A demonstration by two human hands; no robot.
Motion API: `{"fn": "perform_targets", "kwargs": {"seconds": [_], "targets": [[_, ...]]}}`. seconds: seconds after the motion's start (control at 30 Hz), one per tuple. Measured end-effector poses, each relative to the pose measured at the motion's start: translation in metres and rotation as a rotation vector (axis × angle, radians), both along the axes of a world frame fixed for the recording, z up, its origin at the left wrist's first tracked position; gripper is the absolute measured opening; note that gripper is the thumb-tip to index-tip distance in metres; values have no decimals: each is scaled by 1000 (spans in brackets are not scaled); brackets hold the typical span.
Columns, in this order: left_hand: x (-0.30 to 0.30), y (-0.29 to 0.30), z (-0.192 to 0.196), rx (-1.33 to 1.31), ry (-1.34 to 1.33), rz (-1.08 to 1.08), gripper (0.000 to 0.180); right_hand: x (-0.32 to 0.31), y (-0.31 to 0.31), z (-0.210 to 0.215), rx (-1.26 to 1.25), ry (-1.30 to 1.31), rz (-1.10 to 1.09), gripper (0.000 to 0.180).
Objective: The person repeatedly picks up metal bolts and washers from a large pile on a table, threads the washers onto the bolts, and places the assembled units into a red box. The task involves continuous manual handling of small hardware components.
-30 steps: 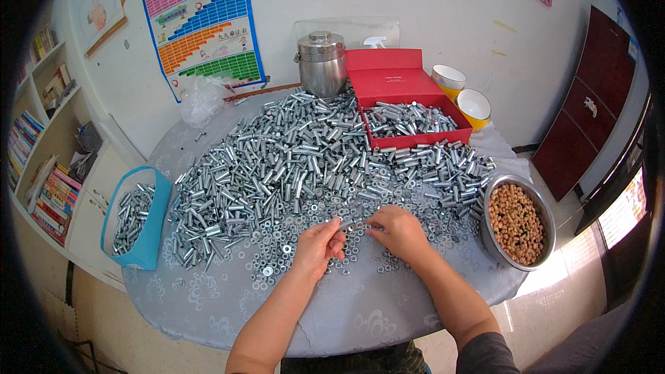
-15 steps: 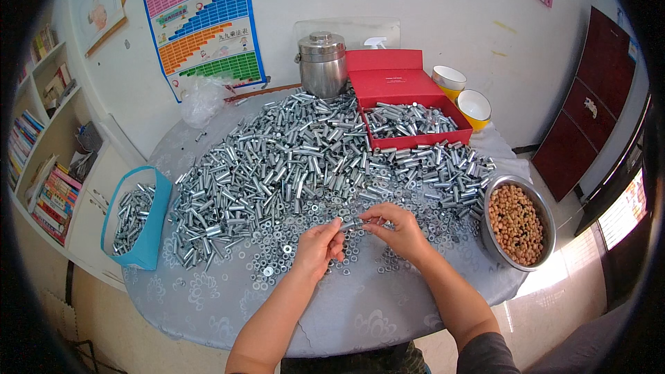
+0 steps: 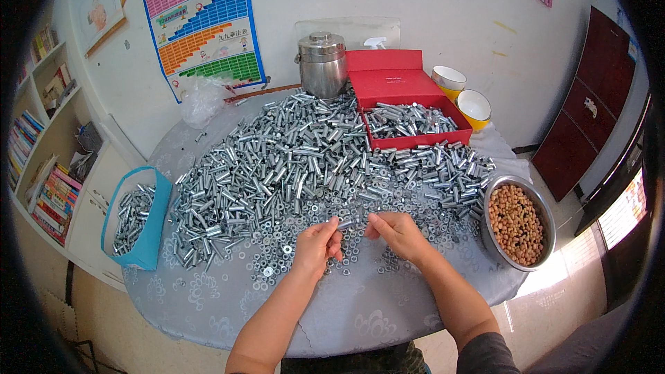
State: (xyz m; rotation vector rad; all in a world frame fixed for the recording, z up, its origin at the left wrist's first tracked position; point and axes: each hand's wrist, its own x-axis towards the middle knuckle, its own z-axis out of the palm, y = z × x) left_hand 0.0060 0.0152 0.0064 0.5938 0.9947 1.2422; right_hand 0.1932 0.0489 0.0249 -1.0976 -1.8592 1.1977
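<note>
A big heap of silver metal sleeves covers the round table, with small washers and nuts scattered along its near side. My left hand and my right hand meet just above the washers. Between their fingertips they hold one short silver sleeve, the left hand pinching its left end and the right hand at its right end.
A red box partly filled with sleeves sits at the back right, its lid raised. A steel pot, two yellow bowls, a steel bowl of brown pellets and a blue bag of sleeves ring the table. Shelves stand at left.
Both hands rose slightly from the washers and came together; the right hand shifted from resting flat on the table to pinching a sleeve with the left hand.
</note>
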Motion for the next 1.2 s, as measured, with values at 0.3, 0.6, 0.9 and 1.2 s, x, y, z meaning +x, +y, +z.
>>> {"fn": "perform_targets", "kwargs": {"seconds": [0.3,0.6,0.9,1.2], "targets": [[0,-1,3,11,19,25,27,-3,-3,-1,1,86,5,33],[3,-2,1,58,69,-13,25,-2,-1,-3,-42,107,26,36],[10,-2,3,120,343,-53,24,-4,-4,4,-317,169,34,20],[-48,23,-11,496,1628,543,19,15,13,0,-380,104,-67,19]]}}
